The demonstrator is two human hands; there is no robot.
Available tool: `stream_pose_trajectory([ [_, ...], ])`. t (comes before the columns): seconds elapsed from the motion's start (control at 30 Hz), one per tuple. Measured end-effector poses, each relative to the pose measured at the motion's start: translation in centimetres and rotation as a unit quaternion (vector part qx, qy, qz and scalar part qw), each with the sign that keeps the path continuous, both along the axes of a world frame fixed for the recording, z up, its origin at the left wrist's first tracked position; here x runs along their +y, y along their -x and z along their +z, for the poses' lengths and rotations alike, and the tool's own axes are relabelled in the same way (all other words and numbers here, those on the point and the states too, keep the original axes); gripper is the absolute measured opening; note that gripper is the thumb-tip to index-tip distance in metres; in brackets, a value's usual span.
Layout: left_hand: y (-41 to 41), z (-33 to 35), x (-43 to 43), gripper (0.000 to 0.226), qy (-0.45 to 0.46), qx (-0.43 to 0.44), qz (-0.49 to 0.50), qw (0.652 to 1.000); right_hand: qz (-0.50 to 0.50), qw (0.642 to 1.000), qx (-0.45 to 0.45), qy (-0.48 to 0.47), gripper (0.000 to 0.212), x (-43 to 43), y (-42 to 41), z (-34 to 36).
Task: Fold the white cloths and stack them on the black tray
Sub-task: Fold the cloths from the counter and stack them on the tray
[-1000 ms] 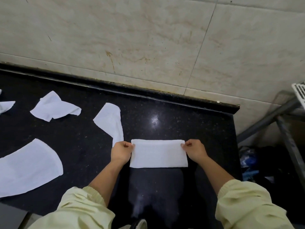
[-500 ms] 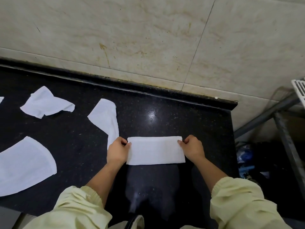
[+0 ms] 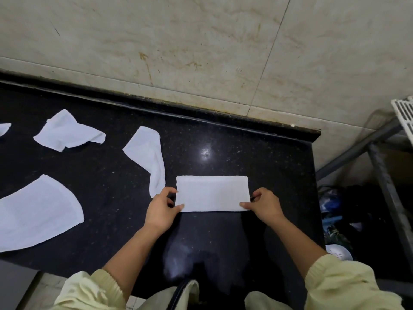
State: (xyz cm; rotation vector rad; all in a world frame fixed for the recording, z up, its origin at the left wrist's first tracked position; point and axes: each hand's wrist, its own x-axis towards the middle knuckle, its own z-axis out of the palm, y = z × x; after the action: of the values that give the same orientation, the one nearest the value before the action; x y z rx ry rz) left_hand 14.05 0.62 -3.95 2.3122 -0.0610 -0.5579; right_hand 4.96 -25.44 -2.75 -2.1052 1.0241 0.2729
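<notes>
A white cloth [image 3: 212,193] folded into a flat rectangle lies on the black counter [image 3: 223,242] in front of me. My left hand [image 3: 162,209] pinches its near left corner, thumb on top. At the near right corner my right hand [image 3: 263,205] pinches the cloth the same way. Unfolded white cloths lie to the left: a crumpled one [image 3: 147,153] just beside my left hand, another [image 3: 67,132] farther back, and a large spread one [image 3: 38,211] at the left edge. No black tray is in view.
A beige tiled wall [image 3: 201,52] rises behind the counter. The counter ends on the right at about the cloth's side; beyond it stand a grey metal frame [image 3: 384,180], a white grille [image 3: 404,115] and dark clutter on the floor.
Both hands slid from the cloth's far corners down to its near corners. The cloth itself stays flat in place.
</notes>
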Motion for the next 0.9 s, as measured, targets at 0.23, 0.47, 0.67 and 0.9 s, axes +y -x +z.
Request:
stream_pose_trajectory([
  [0.23, 0.1, 0.0, 0.2, 0.06, 0.004, -0.011, -0.006, 1.0, -0.056, 0.998, 0.014, 0.008, 0.042, 1.2, -0.1, -0.2],
  [0.47, -0.1, -0.2, 0.2, 0.053, -0.018, -0.01, -0.044, 0.999, -0.117, 0.992, 0.011, -0.042, 0.005, 2.0, -0.6, 0.4],
  [0.67, -0.6, 0.0, 0.3, 0.047, -0.027, 0.005, -0.053, 0.998, -0.16, 0.982, 0.006, -0.103, 0.011, 2.4, -1.3, -0.1],
  [0.9, -1.2, 0.3, 0.0, 0.049, -0.017, 0.027, -0.047, 0.998, -0.218, 0.967, -0.038, -0.124, 0.021, 1.8, -2.1, -0.2],
])
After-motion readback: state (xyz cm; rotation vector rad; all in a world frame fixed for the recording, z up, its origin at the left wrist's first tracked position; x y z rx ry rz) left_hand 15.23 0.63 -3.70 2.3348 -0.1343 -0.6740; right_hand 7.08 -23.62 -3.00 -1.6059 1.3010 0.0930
